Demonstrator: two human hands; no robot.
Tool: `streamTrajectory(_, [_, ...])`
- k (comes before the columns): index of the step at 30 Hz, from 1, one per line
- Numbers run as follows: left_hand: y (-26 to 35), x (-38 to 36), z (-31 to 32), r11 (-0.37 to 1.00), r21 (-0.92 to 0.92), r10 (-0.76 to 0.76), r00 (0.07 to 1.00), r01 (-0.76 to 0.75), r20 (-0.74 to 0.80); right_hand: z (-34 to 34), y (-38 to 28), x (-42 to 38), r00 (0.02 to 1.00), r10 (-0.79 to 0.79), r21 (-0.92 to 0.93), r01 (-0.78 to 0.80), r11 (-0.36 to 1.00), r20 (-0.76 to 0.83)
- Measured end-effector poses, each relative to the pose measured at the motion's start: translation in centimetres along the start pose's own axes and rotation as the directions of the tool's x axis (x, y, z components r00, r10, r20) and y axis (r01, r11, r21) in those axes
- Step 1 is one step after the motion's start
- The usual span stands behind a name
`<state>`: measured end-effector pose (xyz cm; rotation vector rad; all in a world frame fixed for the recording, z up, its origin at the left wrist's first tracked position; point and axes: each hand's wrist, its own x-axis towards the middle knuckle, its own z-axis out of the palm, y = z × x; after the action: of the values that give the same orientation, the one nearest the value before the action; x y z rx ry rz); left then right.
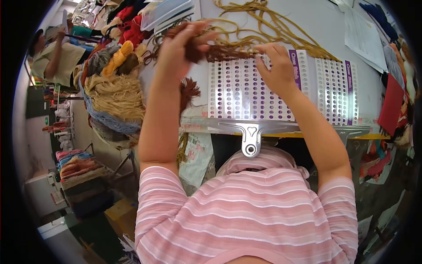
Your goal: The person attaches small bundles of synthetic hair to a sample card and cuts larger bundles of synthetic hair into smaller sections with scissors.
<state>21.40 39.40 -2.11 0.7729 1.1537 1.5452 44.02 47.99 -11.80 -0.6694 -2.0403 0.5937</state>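
Reddish-brown yarn (226, 53) stretches between my two hands above white cards (246, 90) with rows of punched holes and purple strips. My left hand (180, 50), blurred, has its fingers curled around the bunched end of the yarn. At the yarn's other end, my right hand (276, 66) pinches it near the top of the cards. Mustard yarn (281, 26) lies in long loops behind, reaching the top of the right-hand card. A brown tuft (189, 90) hangs beside my left forearm. The cards sit under a metal clip (251, 141) at the table's front edge.
Heaped beige, grey, orange and blue yarn (114, 94) stands at the left, with red yarn (132, 26) behind it. A clear plastic box (165, 13) is at the back left. Paper sheets (362, 37) and a red card (392, 103) lie right. Another person (57, 57) is at the far left.
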Motion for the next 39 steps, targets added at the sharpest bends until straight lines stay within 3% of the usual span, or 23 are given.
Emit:
streamTrajectory(2, [-1.6, -2.3, 3.8, 0.984, -0.140, -0.085, 0.982, 0.108, 0.166, -0.9, -4.6, 1.1, 0.973, 0.192, 0.339, -0.226, 0.913, 0.130])
streamTrajectory(3, [-1.6, -3.2, 4.5, 0.971, -0.111, -0.172, 0.938, 0.214, 0.299, -1.5, -6.8, 1.5, 0.973, 0.174, 0.429, -0.224, 0.875, 0.154])
streamTrajectory(6, [-1.9, -4.8, 5.6, 0.939, -0.221, -0.180, 0.924, 0.264, 0.338, -1.3, -7.7, 0.8, 0.916, 0.244, 0.617, -0.397, 0.680, 0.320])
streamTrajectory(10, [-1.8, -5.7, 4.8, 0.909, -0.291, -0.181, 0.911, 0.299, 0.370, -1.8, -8.9, 0.1, 0.877, 0.300, 0.803, -0.470, 0.368, 0.375])
streamTrajectory(11, [-1.8, -6.0, 5.2, 0.908, -0.294, -0.190, 0.918, 0.300, 0.349, -2.2, -9.4, 0.2, 0.853, 0.328, 0.787, -0.509, 0.349, 0.406])
streamTrajectory(14, [-1.7, -6.6, 6.1, 0.907, -0.306, -0.188, 0.929, 0.289, 0.319, -2.5, -9.8, 0.1, 0.877, 0.296, 0.596, -0.475, 0.647, 0.378])
streamTrajectory(17, [-1.7, -6.7, 5.6, 0.909, -0.320, -0.168, 0.939, 0.265, 0.301, -1.9, -9.4, 0.0, 0.858, 0.308, 0.660, -0.513, 0.549, 0.411])
streamTrajectory(20, [-1.5, -6.9, 4.8, 0.909, -0.321, -0.157, 0.933, 0.265, 0.325, -2.1, -9.7, -0.2, 0.858, 0.278, 0.790, -0.509, 0.342, 0.432])
streamTrajectory(23, [-1.4, -7.0, 3.9, 0.932, -0.259, -0.165, 0.933, 0.254, 0.321, -3.4, -10.3, -0.1, 0.769, 0.266, 0.741, -0.635, 0.218, 0.581])
streamTrajectory(27, [-1.0, -7.5, 4.3, 0.984, -0.140, -0.076, 0.973, 0.108, 0.216, -4.0, -10.9, -0.3, 0.748, 0.241, 0.732, -0.660, 0.171, 0.618])
streamTrajectory(30, [-0.4, -7.7, 4.5, 0.997, -0.051, -0.041, 0.964, 0.057, 0.263, -4.4, -11.1, -0.3, 0.754, 0.232, 0.738, -0.653, 0.169, 0.614])
streamTrajectory(39, [0.1, -8.1, 5.6, 0.998, 0.057, -0.048, 0.975, 0.036, 0.218, -5.5, -11.5, -0.2, 0.736, 0.222, 0.716, -0.675, 0.179, 0.639])
